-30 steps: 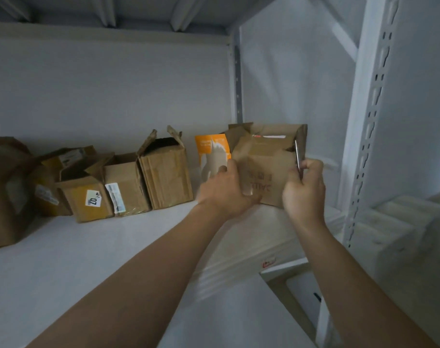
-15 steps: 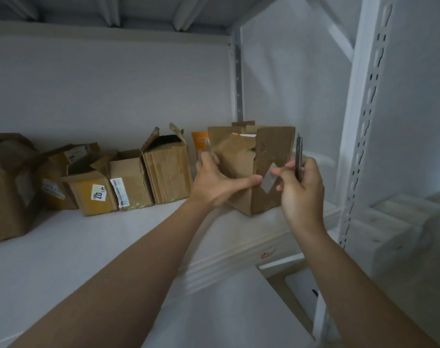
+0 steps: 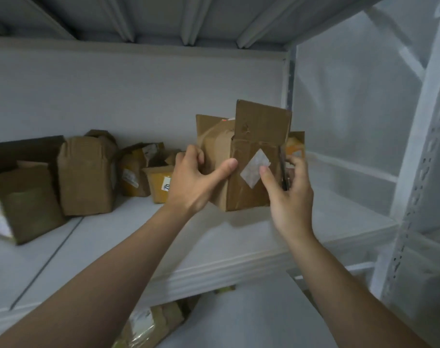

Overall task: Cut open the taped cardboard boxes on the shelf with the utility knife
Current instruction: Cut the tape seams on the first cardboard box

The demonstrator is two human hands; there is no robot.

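Note:
A brown cardboard box (image 3: 249, 194) stands on the white shelf (image 3: 214, 247) near its right end, one flap raised upright above it. A pale diamond-shaped label sits on its front face. My left hand (image 3: 196, 182) grips the box's left side, thumb across the front. My right hand (image 3: 289, 192) holds the dark slim utility knife (image 3: 283, 169) upright against the box's right edge, its index finger touching the label. The knife's tip is hard to make out.
Several opened cardboard boxes (image 3: 85, 177) line the back of the shelf to the left, one yellowish (image 3: 158, 183). An orange packet (image 3: 295, 146) shows behind the held box. A white perforated upright (image 3: 420, 172) stands at right. More parcels (image 3: 151, 322) lie on the level below.
The box has been turned so its labelled face points at me and one flap now stands up. My view has shifted right and lower, so the row of boxes sits further left.

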